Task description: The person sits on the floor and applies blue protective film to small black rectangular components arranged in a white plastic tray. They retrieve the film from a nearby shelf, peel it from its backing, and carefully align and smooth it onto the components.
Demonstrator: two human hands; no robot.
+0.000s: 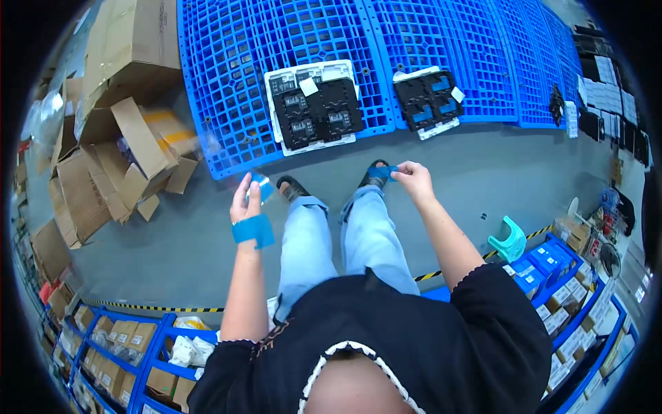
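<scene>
My left hand (245, 199) is out in front of me, its fingers closed on a shiny blue piece (262, 186) that looks like film or a tape roll; its exact kind is unclear. Round that wrist a wide blue strip (254, 231) is stuck, one end sticking out. To the right, my right hand (416, 181) pinches a small strip of blue tape (385, 172) between thumb and fingers, above my right foot. The two hands are well apart. Beyond them, stacked black plastic trays (318, 114) lie on a blue pallet (241, 162), apart from both hands.
A second stack of black trays (427, 100) sits farther right on the pallets. Opened cardboard boxes (131, 152) are heaped at the left. Behind me stand blue shelves (155, 352) with cartons. A turquoise stool (510, 240) is at the right, near yellow-black floor tape (538, 232).
</scene>
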